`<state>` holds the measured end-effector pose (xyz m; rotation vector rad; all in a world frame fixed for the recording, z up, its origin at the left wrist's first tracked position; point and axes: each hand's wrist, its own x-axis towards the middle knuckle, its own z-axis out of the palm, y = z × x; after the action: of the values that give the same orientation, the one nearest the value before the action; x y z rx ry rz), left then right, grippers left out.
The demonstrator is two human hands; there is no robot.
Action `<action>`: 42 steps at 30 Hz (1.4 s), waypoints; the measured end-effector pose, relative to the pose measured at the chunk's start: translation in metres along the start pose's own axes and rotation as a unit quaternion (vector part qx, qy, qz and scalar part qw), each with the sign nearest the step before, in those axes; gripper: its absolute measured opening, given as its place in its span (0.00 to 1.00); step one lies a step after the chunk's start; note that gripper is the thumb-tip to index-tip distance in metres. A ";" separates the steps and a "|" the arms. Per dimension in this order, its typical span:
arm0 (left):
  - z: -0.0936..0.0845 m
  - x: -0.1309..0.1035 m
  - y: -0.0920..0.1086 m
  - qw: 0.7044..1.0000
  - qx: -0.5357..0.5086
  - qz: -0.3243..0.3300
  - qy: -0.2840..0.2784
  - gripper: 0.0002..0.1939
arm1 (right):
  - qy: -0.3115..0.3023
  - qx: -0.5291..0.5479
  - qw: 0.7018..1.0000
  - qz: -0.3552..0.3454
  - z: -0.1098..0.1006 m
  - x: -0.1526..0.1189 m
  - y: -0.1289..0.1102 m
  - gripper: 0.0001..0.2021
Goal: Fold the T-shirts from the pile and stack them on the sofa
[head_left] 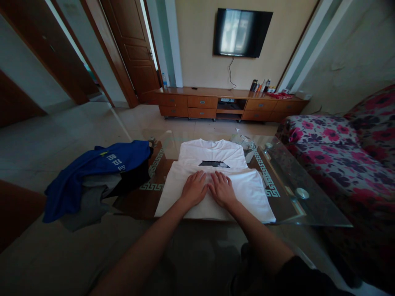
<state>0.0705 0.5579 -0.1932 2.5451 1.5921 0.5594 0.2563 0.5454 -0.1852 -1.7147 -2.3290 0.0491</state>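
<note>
Head view: two hands [207,190] on one white shirt [212,197].

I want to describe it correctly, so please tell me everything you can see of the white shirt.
The white shirt lies spread on the glass table, neckline at the far end. It looks like soft, thin cloth with light creases. A wider, folded-looking part lies nearer, beside a dark print. The left hand and right hand rest on it, palms down.

cloth shirt [243,189]; glossy glass tabletop [321,211]
</note>
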 end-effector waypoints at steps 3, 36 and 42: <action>0.010 0.011 -0.010 1.000 0.013 -0.027 -0.005 0.33 | -0.019 -0.008 1.000 0.004 0.015 0.017 0.002 0.32; 0.025 -0.043 0.018 0.997 0.031 0.046 -0.057 0.36 | -0.023 0.029 0.999 -0.030 0.013 -0.044 -0.025 0.34; 0.005 -0.052 -0.034 0.995 0.092 -0.030 -0.028 0.33 | -0.038 -0.004 0.999 0.029 0.012 -0.061 0.053 0.34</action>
<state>0.0234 0.5282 -0.2205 2.6032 1.7685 0.3464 0.3200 0.5059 -0.2163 -1.8150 -2.3347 0.1180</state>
